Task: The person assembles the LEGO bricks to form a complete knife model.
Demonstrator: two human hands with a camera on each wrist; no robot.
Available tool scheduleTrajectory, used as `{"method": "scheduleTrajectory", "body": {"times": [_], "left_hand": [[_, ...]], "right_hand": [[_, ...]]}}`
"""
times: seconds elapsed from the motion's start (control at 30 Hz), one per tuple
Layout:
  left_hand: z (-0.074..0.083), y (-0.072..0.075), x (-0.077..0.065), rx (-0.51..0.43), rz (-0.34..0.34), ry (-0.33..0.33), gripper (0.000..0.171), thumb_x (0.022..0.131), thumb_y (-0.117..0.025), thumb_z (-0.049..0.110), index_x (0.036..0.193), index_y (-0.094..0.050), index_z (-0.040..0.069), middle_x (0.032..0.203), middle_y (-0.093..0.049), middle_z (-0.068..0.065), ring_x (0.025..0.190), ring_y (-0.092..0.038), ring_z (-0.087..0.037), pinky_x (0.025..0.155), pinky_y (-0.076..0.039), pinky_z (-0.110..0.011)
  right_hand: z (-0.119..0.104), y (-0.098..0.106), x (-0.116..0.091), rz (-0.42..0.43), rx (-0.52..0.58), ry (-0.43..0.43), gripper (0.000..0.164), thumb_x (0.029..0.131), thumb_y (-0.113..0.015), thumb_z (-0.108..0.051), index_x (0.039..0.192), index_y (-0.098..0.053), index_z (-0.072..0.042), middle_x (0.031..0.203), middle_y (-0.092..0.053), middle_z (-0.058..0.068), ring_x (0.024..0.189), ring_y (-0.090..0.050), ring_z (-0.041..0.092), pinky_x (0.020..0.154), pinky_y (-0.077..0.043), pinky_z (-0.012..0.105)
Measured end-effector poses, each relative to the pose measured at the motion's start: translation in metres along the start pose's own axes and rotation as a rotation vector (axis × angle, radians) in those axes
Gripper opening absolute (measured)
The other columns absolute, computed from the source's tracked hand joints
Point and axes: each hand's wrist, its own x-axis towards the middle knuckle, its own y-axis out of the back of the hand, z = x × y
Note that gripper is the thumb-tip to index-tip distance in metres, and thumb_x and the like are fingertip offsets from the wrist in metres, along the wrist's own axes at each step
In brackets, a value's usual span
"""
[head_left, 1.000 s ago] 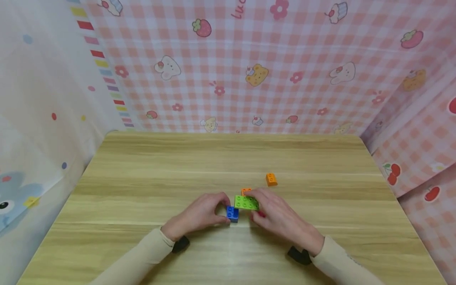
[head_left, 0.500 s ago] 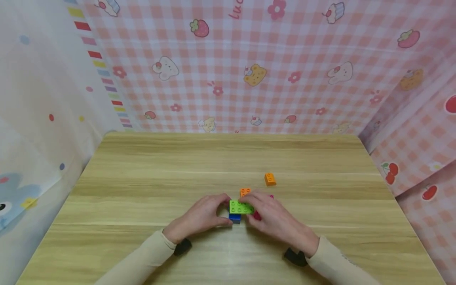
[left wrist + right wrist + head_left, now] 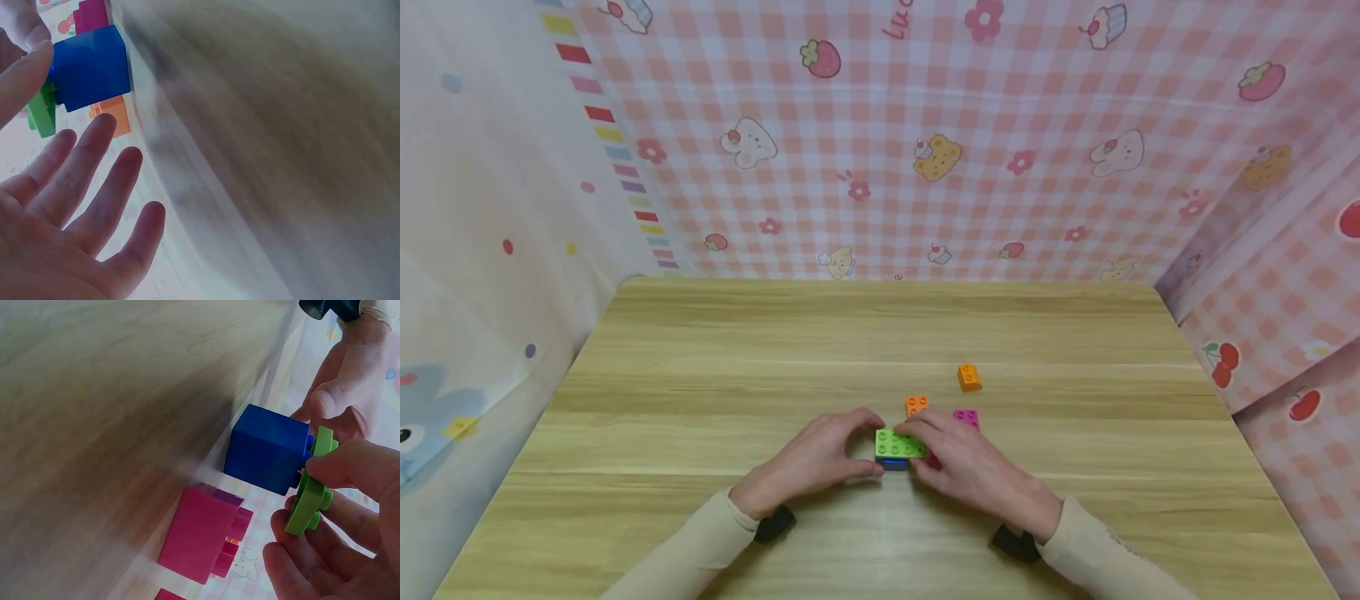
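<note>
My right hand (image 3: 970,467) pinches a thin light-green toy building brick (image 3: 891,443) between thumb and fingers. That brick lies over the top of a blue building brick (image 3: 269,447), covering its studs from above in the head view. In the right wrist view, some blue studs show in the gap under the green brick. My left hand (image 3: 820,454) stands to the left of the blue brick, fingers (image 3: 103,209) spread and fairly straight, the thumb overlapping the brick's edge in the left wrist view. A crimson brick (image 3: 203,534) stands beside my right fingers.
Behind the hands is an orange brick (image 3: 917,404). A magenta brick (image 3: 967,417) stands just beyond my right hand, and a rounded orange brick (image 3: 969,377) lies farther back. The wooden table (image 3: 760,325) ends at a pink checked cloth (image 3: 880,108).
My right hand has carried the green brick left and down over the blue brick, which it now covers. The magenta brick has come into sight behind the right hand.
</note>
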Motion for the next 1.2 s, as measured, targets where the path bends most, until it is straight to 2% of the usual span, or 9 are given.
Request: {"method": "scheduleTrajectory", "body": {"times": [0.17,0.37,0.67,0.87,1.2], "left_hand": [[-0.0006,0.0030,-0.0027,-0.001,0.019,-0.007,0.052,0.085,-0.088,0.028,0.128,-0.065,0.010,0.125,-0.072,-0.005,0.117,-0.066,-0.022,0.101,-0.053,-0.045],[0.0012,0.0058,-0.0034,-0.016,0.039,-0.016,0.047,0.085,-0.087,0.027,0.124,-0.067,0.011,0.121,-0.073,-0.003,0.115,-0.067,-0.020,0.098,-0.055,-0.043],[0.0027,0.0058,-0.0036,0.020,0.052,-0.055,0.030,0.087,-0.086,0.024,0.112,-0.073,0.013,0.113,-0.076,-0.002,0.107,-0.070,-0.020,0.093,-0.057,-0.042],[-0.0004,0.0027,-0.0019,0.010,0.052,-0.085,0.027,0.087,-0.085,0.021,0.108,-0.074,0.010,0.111,-0.077,-0.004,0.103,-0.072,-0.020,0.090,-0.059,-0.039],[-0.0003,0.0026,-0.0027,0.005,0.044,-0.073,0.025,0.088,-0.084,0.021,0.108,-0.073,0.010,0.110,-0.077,-0.004,0.099,-0.072,-0.018,0.085,-0.059,-0.035]], "right_hand": [[-0.0019,-0.0012,0.0021,-0.006,-0.004,0.008,0.045,0.091,-0.080,-0.015,0.134,-0.065,-0.009,0.129,-0.065,0.006,0.116,-0.062,0.020,0.098,-0.056,0.043],[-0.0039,-0.0006,0.0049,-0.040,-0.008,-0.011,0.044,0.093,-0.078,-0.016,0.134,-0.065,-0.012,0.130,-0.064,0.002,0.114,-0.062,0.015,0.097,-0.056,0.038],[-0.0054,-0.0003,0.0062,-0.066,-0.021,-0.012,0.043,0.092,-0.079,-0.016,0.132,-0.066,-0.011,0.127,-0.065,0.001,0.109,-0.063,0.014,0.093,-0.057,0.036],[-0.0035,-0.0001,0.0054,-0.088,-0.022,-0.018,0.039,0.095,-0.077,-0.018,0.132,-0.067,-0.010,0.128,-0.067,0.004,0.113,-0.064,0.018,0.096,-0.056,0.042],[-0.0023,0.0018,0.0087,-0.096,-0.009,0.017,0.037,0.095,-0.077,-0.016,0.130,-0.068,-0.008,0.124,-0.069,0.004,0.112,-0.066,0.018,0.095,-0.057,0.041]]}}
